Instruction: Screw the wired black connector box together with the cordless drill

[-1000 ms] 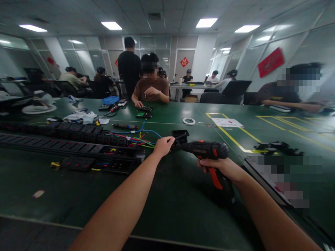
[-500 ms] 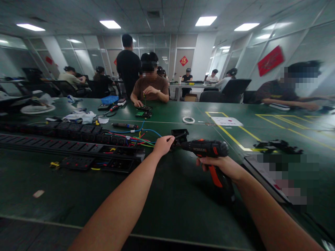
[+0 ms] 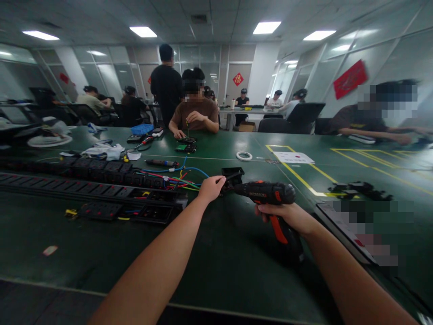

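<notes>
My right hand (image 3: pixel 284 212) is closed round the grip of a black and orange cordless drill (image 3: pixel 267 192), which points left. Its tip meets a small black plastic housing (image 3: pixel 232 172), though the exact contact spot is too dark to make out. From the left, my left hand (image 3: pixel 212 187) pinches the edge of that housing. Red, blue and green wires (image 3: pixel 184 181) run from near my left hand to long black power strips (image 3: pixel 101 186) on the left. A loose black socket module (image 3: pixel 99 211) lies in front of the strips.
On the green table (image 3: pixel 216 271) are a white tape ring (image 3: pixel 244 155), a white sheet (image 3: pixel 293 157), a pen-shaped screwdriver (image 3: pixel 161 163) and a blue basket (image 3: pixel 142 129). Black parts (image 3: pixel 360 189) and a tablet-like device (image 3: pixel 345 230) lie right. A co-worker (image 3: pixel 194 110) sits opposite.
</notes>
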A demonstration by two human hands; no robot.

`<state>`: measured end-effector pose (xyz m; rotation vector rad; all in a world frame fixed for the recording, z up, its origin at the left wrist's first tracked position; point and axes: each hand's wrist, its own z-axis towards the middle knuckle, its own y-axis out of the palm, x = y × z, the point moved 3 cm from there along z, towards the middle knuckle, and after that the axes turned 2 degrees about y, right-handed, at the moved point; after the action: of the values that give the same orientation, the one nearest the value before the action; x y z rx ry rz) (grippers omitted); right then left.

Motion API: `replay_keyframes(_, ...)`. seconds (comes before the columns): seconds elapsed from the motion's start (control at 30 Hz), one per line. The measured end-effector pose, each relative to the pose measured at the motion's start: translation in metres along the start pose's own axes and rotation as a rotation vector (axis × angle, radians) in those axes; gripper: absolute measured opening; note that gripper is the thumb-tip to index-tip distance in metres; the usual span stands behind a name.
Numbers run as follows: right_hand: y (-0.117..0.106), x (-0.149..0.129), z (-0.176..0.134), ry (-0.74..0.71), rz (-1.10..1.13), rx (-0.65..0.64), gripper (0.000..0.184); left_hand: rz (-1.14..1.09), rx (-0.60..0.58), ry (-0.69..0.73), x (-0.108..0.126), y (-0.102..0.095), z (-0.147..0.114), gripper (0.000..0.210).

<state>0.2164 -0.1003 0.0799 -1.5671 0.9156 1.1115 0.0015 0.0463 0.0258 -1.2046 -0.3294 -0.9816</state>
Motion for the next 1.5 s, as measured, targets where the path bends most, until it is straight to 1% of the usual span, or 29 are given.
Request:
replay_keyframes(0.23,0.001,-0.002,-0.001,-0.006,-0.013,0.005,0.034,0.004,0.003,-0.006,-0.002,0.001,0.000,0.037)
replay_keyframes(0.5,0.000,0.001,0.001,-0.007,-0.041,0.002,0.032,0.007,0.005,-0.002,-0.002,0.001,0.000,0.037)
replay_keyframes(0.67,0.000,0.001,0.001,0.004,-0.050,0.025,0.031,-0.005,0.009,0.000,-0.002,0.001,0.000,0.038)
replay_keyframes(0.83,0.000,0.001,0.000,0.004,-0.070,0.001,0.030,-0.001,0.004,0.001,-0.003,0.001,0.000,0.038)
replay_keyframes(1.07,-0.002,0.008,0.002,0.036,-0.049,0.006,0.030,0.006,0.001,-0.014,-0.002,0.002,0.000,0.039)
replay_keyframes(1.33,-0.001,0.005,0.001,0.044,-0.045,-0.016,0.032,-0.011,0.015,0.015,-0.003,0.002,0.001,0.038)
replay_keyframes(1.5,-0.002,0.005,0.001,0.044,-0.047,-0.013,0.032,-0.006,0.010,0.000,-0.002,0.002,0.000,0.038)
